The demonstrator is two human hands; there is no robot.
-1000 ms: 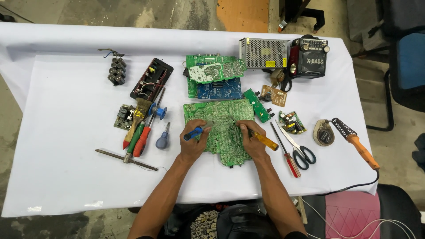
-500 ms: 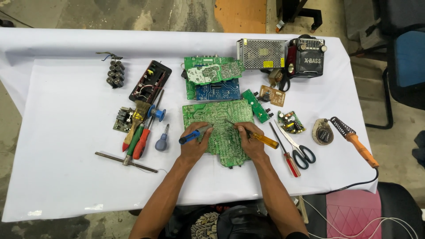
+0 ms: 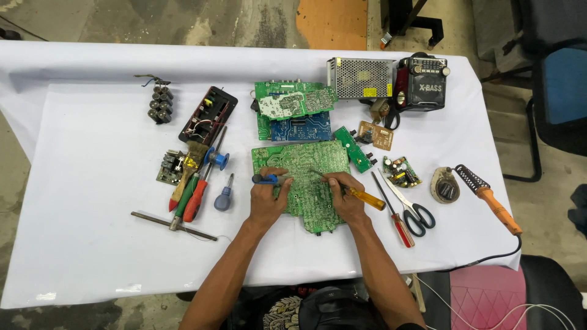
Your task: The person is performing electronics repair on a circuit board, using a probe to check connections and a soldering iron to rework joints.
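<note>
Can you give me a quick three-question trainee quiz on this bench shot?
1. True or false: the right hand holds a yellow-handled screwdriver over the large green circuit board.
2. What does the left hand hold?
A. scissors
B. blue-handled tool
C. paintbrush
3. Which tool lies at the table's right edge, beside the round stand?

Key
1. True
2. B
3. The orange-handled soldering iron
</note>
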